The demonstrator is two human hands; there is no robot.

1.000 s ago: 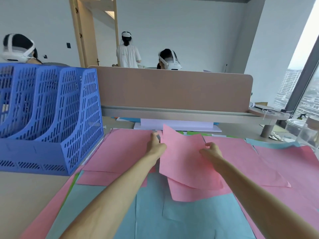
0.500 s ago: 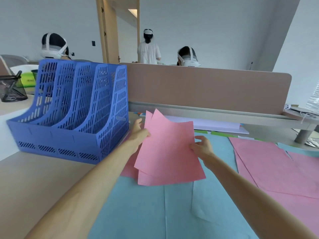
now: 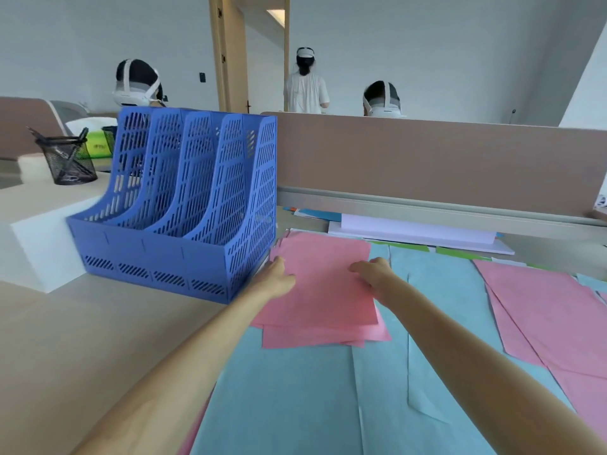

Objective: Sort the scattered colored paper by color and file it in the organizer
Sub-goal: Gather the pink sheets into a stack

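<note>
A small stack of pink paper (image 3: 325, 290) lies low over the light blue sheets (image 3: 295, 389), just right of the blue four-slot organizer (image 3: 184, 257). My left hand (image 3: 277, 277) grips the stack's left edge, close to the organizer's front right corner. My right hand (image 3: 374, 274) holds the stack's right edge, fingers curled over it. The organizer's slots look empty from here. More pink sheets (image 3: 542, 307) lie spread at the right, and green strips (image 3: 410, 247) peek out at the back.
A white paper pile (image 3: 417, 234) sits under the tan desk divider (image 3: 427, 159). A black mesh pen holder (image 3: 67, 162) and a white block (image 3: 36, 247) stand left of the organizer. Three people wearing headsets are behind the divider.
Both hands carried the pink sheets leftward toward the organizer and lowered them onto other pink sheets, squaring them into one stack. The view also swung left.
</note>
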